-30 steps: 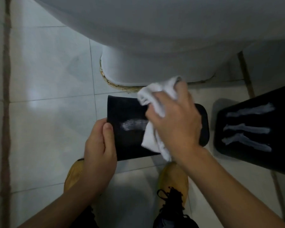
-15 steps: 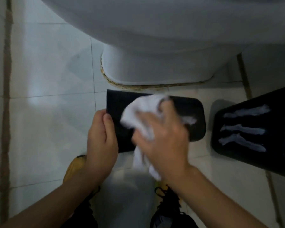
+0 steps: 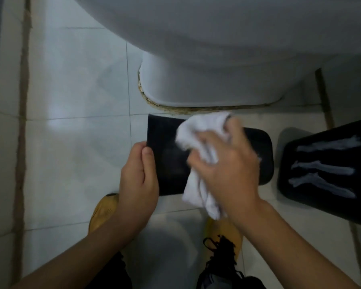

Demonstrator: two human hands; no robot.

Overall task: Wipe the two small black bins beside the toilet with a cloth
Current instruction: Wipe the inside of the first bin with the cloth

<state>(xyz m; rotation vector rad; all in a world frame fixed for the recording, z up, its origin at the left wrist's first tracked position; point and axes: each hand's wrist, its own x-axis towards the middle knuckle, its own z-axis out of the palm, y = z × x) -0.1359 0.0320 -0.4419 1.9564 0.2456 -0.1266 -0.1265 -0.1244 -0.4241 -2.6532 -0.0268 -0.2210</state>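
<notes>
Two hands on unlabelled black bin (image 3: pixel 171 163), left hand (image 3: pixel 139 176) gripping its edge, right hand (image 3: pixel 227 165) clutching white cloth (image 3: pixel 200 130)

The scene is sitting in dim, cool light, with the picture looking soft and a little grainy all over. A pale glare is shining off the floor tiles (image 3: pixel 67 130) at the left, while the underside of the toilet (image 3: pixel 217 49) is falling into grey shadow. The right hand (image 3: pixel 227 163) and the white cloth (image 3: pixel 200 138) are smearing with motion blur; the left hand (image 3: pixel 138 174) is showing sharper. A soft shadow is lying on the floor between the shoes (image 3: pixel 104 211). Grout lines are bowing near the left edge from the wide lens.
</notes>
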